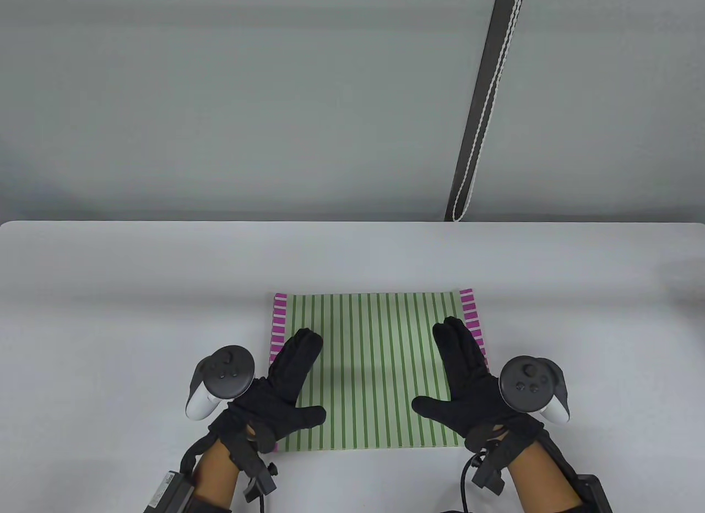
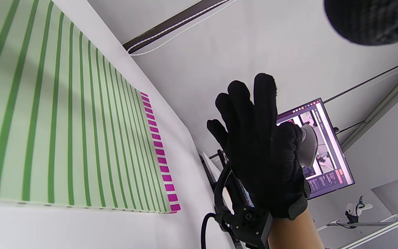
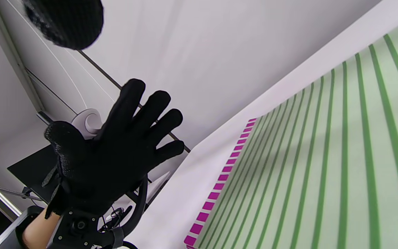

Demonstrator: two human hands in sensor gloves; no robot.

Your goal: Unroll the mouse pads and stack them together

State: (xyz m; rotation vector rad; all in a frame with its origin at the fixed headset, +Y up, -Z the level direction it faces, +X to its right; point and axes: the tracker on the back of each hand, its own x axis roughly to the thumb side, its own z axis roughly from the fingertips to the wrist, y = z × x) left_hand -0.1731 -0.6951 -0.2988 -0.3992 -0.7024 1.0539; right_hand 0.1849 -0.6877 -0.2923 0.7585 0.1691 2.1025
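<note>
A green-striped mouse pad (image 1: 369, 370) lies unrolled and flat on the white table, stacked on a magenta-striped pad (image 1: 471, 314) whose edges show at both sides. My left hand (image 1: 286, 381) is open over the stack's left edge and holds nothing. My right hand (image 1: 468, 375) is open over the right edge and holds nothing. The left wrist view shows the green pad (image 2: 47, 121), the magenta edge (image 2: 159, 152) and my right hand (image 2: 257, 152) with fingers straight. The right wrist view shows the green pad (image 3: 340, 166), the magenta edge (image 3: 226, 169) and my left hand (image 3: 116, 152) with fingers spread.
The white table (image 1: 110, 292) stretches to both sides and behind the stack. A dark strip with a white cord (image 1: 484, 105) hangs on the grey wall behind. A lit monitor (image 2: 327, 152) stands off the table to the right.
</note>
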